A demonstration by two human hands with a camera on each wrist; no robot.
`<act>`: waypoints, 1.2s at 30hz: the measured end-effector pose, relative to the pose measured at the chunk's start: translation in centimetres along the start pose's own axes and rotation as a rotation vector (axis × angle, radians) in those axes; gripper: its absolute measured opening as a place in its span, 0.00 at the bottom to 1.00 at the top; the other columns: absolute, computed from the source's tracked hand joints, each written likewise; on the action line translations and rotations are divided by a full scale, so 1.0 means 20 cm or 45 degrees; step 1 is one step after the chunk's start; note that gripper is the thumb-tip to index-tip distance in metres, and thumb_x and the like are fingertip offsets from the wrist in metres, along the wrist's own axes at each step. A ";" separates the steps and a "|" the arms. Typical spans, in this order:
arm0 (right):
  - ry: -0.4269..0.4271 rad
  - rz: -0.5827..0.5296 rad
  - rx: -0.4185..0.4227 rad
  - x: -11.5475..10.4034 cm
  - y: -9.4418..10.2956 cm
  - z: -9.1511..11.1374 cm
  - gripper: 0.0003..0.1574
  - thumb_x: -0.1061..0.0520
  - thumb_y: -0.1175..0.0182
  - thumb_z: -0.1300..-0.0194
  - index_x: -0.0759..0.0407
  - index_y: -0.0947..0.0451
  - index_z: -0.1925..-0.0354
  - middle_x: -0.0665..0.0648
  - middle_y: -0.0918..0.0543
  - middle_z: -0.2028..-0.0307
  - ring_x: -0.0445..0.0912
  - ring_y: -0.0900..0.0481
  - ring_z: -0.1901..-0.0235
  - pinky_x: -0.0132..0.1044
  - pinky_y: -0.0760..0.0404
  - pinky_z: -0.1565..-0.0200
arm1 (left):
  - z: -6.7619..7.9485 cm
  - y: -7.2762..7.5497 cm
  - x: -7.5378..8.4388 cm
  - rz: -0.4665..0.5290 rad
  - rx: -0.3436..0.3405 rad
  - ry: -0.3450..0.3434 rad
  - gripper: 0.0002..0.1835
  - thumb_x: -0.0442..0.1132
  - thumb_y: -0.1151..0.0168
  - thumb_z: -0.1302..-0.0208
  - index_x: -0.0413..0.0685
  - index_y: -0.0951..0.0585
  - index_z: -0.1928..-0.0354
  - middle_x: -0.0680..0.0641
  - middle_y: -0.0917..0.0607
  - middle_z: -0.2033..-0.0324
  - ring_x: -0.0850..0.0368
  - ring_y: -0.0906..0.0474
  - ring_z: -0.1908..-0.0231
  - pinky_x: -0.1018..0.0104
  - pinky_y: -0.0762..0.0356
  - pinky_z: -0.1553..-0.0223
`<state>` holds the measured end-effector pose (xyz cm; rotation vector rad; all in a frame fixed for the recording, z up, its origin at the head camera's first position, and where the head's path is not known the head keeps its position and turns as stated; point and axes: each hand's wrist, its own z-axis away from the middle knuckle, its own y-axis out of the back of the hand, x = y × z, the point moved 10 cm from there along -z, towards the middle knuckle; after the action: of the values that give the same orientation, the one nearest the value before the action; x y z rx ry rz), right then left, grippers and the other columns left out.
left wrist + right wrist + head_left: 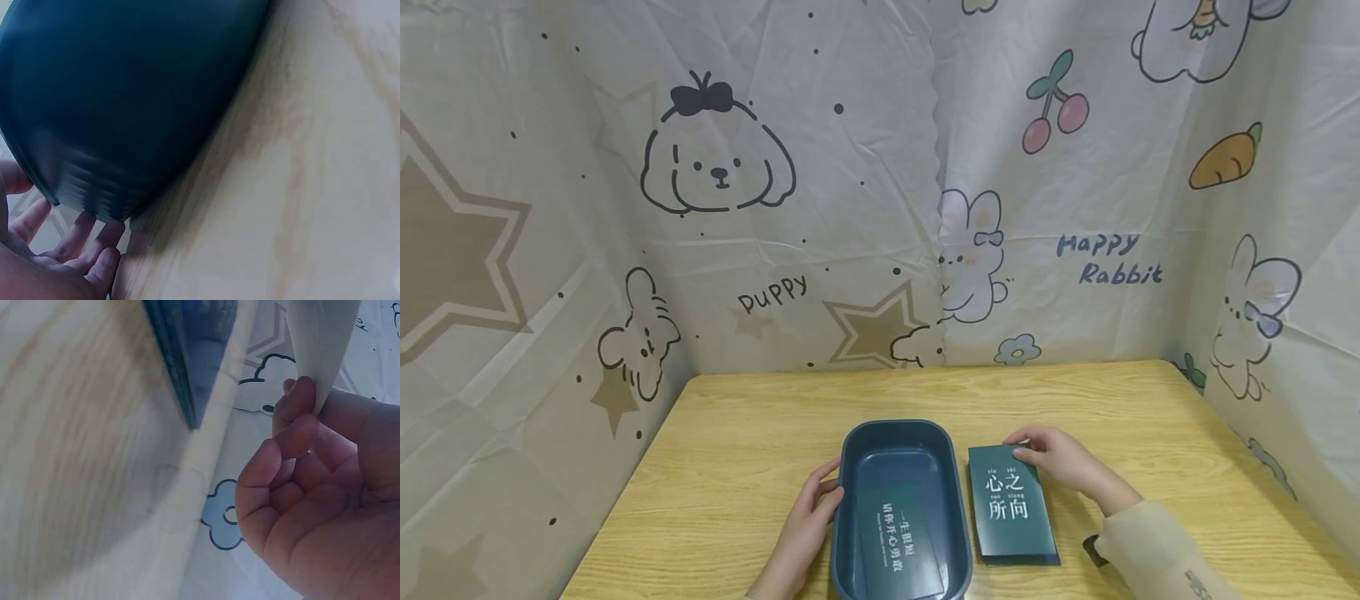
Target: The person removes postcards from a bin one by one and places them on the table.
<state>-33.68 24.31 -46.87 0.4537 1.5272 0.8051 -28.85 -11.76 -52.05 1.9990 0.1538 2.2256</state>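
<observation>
A dark blue-green rectangular plastic bin (900, 442) stands near the front of the table. One dark green card with white lettering (917, 554) lies inside it. My left hand (808, 521) rests against the bin's left side, its fingertips (112, 231) touching the outer wall by some ridges. Right of the bin is a stack of dark green cards (178, 369). The upper card (1011, 500), printed with large white characters, is pinched at its far right corner by my right hand (1060, 458). Its pale underside (322, 344) shows in the right wrist view, raised off the stack.
The wood-grain table (752, 442) stretches behind and to both sides of the bin. A pale printed cloth (865, 200) hangs behind the table and along its sides. A small dark object (1095, 550) shows beside the right sleeve (1165, 550).
</observation>
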 end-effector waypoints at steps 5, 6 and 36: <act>-0.036 0.037 -0.003 0.04 -0.02 -0.01 0.12 0.59 0.39 0.27 0.58 0.15 0.48 0.61 0.15 0.48 0.54 0.22 0.50 0.57 0.21 0.46 | 0.00 0.00 0.00 -0.006 0.004 -0.001 0.26 0.44 0.47 0.21 0.52 0.31 0.25 0.39 0.21 0.37 0.44 0.25 0.37 0.55 0.22 0.43; -0.037 0.045 0.002 0.04 -0.02 -0.01 0.12 0.59 0.38 0.27 0.58 0.15 0.48 0.61 0.15 0.47 0.54 0.22 0.50 0.57 0.21 0.46 | 0.00 0.00 0.00 -0.006 0.005 -0.001 0.26 0.44 0.47 0.21 0.53 0.31 0.25 0.39 0.21 0.37 0.44 0.25 0.37 0.55 0.22 0.43; -0.071 0.278 0.083 0.05 -0.06 -0.03 0.06 0.59 0.33 0.31 0.57 0.19 0.57 0.51 0.25 0.73 0.44 0.29 0.71 0.37 0.28 0.68 | 0.00 0.00 -0.01 -0.005 0.009 0.022 0.26 0.46 0.48 0.21 0.54 0.32 0.25 0.39 0.21 0.36 0.44 0.26 0.36 0.47 0.23 0.39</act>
<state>-34.19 24.08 -48.51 0.6947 1.4716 0.9054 -28.85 -11.86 -52.28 1.9818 0.1672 2.2437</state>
